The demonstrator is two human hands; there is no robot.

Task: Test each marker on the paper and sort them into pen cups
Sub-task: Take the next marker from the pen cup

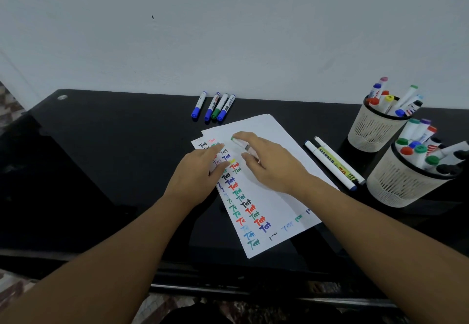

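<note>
Two marker-filled pen cups (375, 130)

Black glossy table (101, 161), white wall (228, 31)

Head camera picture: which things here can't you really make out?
- Marker in the right hand: fingers cover most of it; cap on or off unclear.
- Words under the left hand on the paper: hidden.
- Near cup: markers cut by the right edge.
- Marker labels by the wall: too small.
</note>
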